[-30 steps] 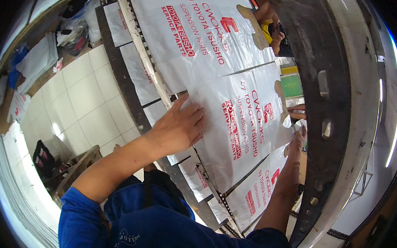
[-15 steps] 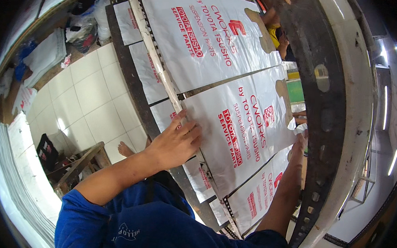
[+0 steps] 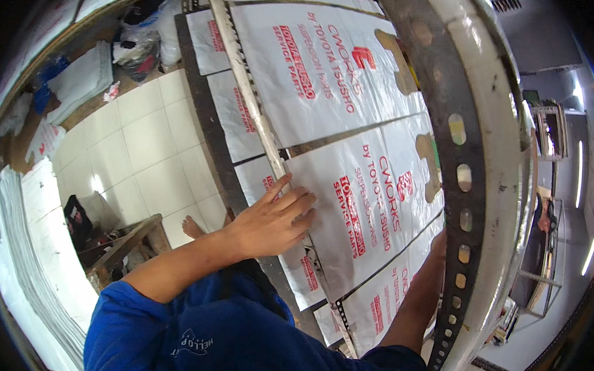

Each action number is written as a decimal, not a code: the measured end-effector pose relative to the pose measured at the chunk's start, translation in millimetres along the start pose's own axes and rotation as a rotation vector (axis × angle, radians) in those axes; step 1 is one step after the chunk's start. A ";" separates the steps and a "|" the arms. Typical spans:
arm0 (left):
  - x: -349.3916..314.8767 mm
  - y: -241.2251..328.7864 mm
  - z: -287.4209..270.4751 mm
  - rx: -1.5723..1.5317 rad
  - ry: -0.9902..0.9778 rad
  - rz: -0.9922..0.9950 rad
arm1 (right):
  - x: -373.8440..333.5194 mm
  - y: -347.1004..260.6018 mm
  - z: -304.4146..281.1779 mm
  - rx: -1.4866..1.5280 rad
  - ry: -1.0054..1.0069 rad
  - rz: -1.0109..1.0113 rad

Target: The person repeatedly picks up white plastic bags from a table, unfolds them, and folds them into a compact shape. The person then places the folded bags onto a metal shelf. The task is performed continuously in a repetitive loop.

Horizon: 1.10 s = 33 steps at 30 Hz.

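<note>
White plastic sheets (image 3: 338, 224) with red print lie side by side on a dark-edged board. A long white bar (image 3: 251, 106) runs across them near their left ends. My left hand (image 3: 275, 218) curls over this bar, its index finger lying along it and the other fingertips bent above the sheet. My right forearm (image 3: 415, 292) reaches over a nearer sheet to the sheets' right side. There a perforated dark metal frame (image 3: 463, 261) hides my right hand, so its fingers cannot be seen. Brown scalloped shapes (image 3: 429, 169) show at the sheets' right ends.
The big metal frame stands close on the right. A stack of white sheets (image 3: 22, 231) lies at the left, near a small wooden stand (image 3: 129, 244) on the tiled floor (image 3: 138, 137). Clear bags (image 3: 137, 49) lie at the upper left. A rack (image 3: 541, 265) is far right.
My right hand, earlier visible at crumpled plastic on the sheets' right edge, is now hidden behind the frame. The view has shifted. Another person's hands beyond the sheets no longer show.
</note>
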<state>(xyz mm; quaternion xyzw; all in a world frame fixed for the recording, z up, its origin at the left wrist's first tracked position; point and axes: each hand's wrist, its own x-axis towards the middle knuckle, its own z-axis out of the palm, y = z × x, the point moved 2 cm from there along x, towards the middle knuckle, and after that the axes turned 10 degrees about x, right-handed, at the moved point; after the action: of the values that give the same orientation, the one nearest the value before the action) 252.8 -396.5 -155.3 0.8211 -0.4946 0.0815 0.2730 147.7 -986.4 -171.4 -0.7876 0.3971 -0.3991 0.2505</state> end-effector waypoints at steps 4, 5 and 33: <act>-32.1 -3.0 -31.4 0.008 0.096 -0.155 | -42.7 -72.9 51.4 0.348 -0.107 -0.074; -45.4 -8.2 -35.6 -0.005 0.104 -0.205 | -67.3 -102.4 65.9 0.492 -0.193 -0.052; -489.5 179.2 -348.6 1.838 0.758 -2.226 | -672.6 -428.3 358.6 0.226 -2.410 -0.099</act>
<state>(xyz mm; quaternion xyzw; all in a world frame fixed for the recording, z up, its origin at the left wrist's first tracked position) -96.8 98.9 4.8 0.5791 0.6909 0.3150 -0.2968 380.5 -163.9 -355.1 -0.6422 -0.1585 0.5487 0.5113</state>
